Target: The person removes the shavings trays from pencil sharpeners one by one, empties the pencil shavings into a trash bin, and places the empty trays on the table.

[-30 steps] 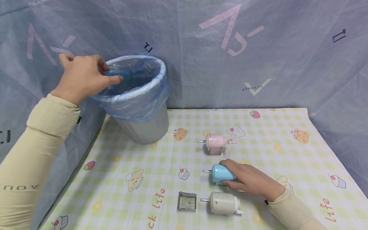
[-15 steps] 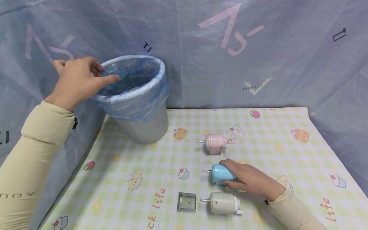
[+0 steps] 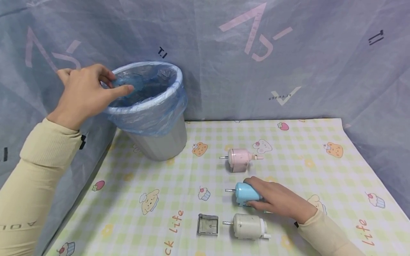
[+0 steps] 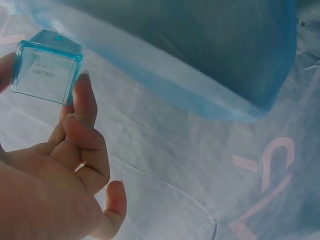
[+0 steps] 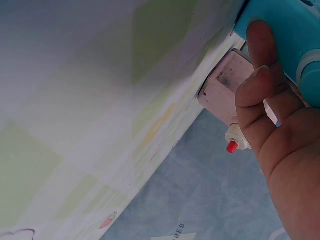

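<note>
Pinching clear blue box [image 4: 47,75] at mouth of bin [image 3: 166,142]: left hand [image 3: 84,94]. Right hand [image 3: 277,198] grips blue device [image 3: 246,192] on tablecloth [image 3: 179,179], between pink device [image 3: 238,158] and beige device [image 3: 247,226]. Risk: smooth-looking box could drop into bin if pinch slackens.

I see a pale yellow left sleeve [image 3: 35,185], creased along the forearm, with a wide, finely ribbed cuff [image 3: 49,145] and faint grey lettering [image 3: 19,225] printed lower down. A small black piece [image 3: 83,142] sticks out by that cuff. The right sleeve [image 3: 330,234] looks cream to me, black showing at its edge; both hands [image 3: 86,92] are bare.
</note>
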`<control>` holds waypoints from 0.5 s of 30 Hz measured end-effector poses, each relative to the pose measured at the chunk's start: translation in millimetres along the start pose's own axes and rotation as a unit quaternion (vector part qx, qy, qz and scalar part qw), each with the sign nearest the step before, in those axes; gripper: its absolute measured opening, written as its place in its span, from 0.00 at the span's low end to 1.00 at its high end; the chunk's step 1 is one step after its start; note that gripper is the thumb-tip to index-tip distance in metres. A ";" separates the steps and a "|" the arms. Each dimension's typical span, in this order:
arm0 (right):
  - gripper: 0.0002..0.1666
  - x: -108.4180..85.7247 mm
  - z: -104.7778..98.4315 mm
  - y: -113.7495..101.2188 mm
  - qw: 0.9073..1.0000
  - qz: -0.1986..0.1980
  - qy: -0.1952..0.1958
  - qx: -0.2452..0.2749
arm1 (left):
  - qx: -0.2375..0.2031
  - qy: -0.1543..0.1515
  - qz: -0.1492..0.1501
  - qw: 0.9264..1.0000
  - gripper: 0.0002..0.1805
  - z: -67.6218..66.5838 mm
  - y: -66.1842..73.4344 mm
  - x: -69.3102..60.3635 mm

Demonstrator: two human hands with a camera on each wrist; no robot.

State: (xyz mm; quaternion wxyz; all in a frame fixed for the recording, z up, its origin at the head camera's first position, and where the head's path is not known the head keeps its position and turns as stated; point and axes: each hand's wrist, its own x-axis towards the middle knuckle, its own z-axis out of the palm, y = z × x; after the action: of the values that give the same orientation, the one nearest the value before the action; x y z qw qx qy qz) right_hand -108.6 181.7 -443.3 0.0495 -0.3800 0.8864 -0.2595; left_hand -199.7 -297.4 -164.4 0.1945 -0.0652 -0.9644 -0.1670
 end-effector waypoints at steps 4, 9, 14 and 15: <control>0.28 0.5 -0.7 0.0 1.000 -0.004 0.003 0.000 | -0.002 -0.001 0.000 1.000 0.35 -0.6 3.2 -2.7; 0.28 0.4 -1.3 -1.0 1.000 0.000 -0.001 0.000 | -0.007 0.002 0.003 1.000 0.35 0.3 6.8 -5.8; 0.28 0.2 -1.2 -2.1 1.000 0.006 -0.005 0.000 | -0.018 0.002 0.019 1.000 0.34 2.5 11.4 -11.8; 0.28 0.3 -0.9 -2.0 1.000 0.006 -0.004 0.000 | -0.020 0.001 0.022 1.000 0.34 3.0 12.0 -13.2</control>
State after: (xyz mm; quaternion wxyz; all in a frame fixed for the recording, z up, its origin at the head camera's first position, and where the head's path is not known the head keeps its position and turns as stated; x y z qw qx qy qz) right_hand -107.7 180.7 -441.5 0.0548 -0.3757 0.8885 -0.2577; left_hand -186.4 -285.9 -168.7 0.1980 -0.0895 -0.9590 -0.1819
